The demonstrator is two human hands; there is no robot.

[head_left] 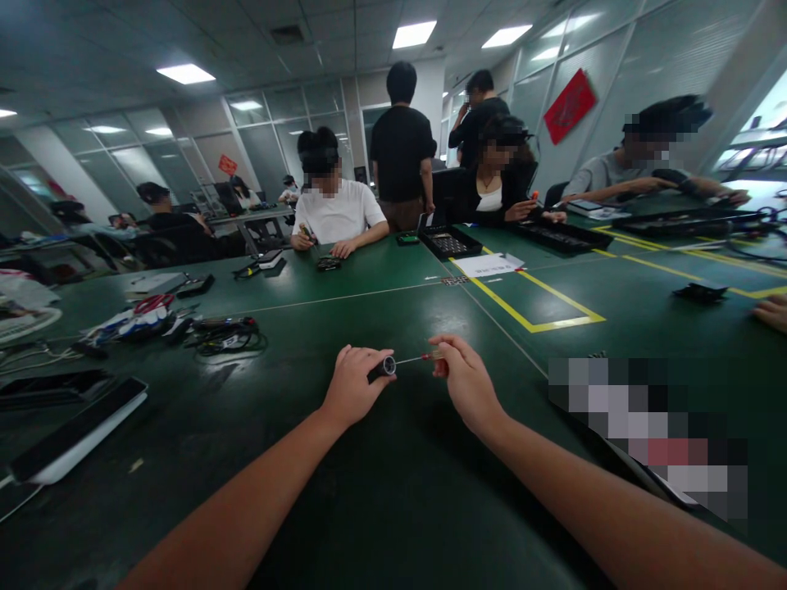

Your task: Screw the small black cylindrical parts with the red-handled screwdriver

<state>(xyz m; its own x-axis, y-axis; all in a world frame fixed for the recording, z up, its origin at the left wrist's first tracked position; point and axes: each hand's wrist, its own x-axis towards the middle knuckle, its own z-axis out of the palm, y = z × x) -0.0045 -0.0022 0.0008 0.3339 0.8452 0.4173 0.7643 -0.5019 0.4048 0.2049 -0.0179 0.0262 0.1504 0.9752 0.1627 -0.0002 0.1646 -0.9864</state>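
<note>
A short black cylinder (379, 369) with a pale ring at its round end lies in the grip of my left hand (352, 383), just above the green table. My right hand (468, 378) is closed around the handle of a screwdriver (425, 357), red where it shows between the fingers. The thin metal shaft points left and its tip reaches the ringed end of the cylinder. Whether the tip sits inside the end or only touches it, I cannot tell. My palm and fingers hide most of the handle.
Bundled black cables (227, 334) and a white-sided black box (79, 430) lie left on the green table (369, 500). Yellow tape (566, 323) marks a rectangle ahead. A black parts tray (452, 242) stands beyond. Across the table sits a person in a white shirt (341, 211).
</note>
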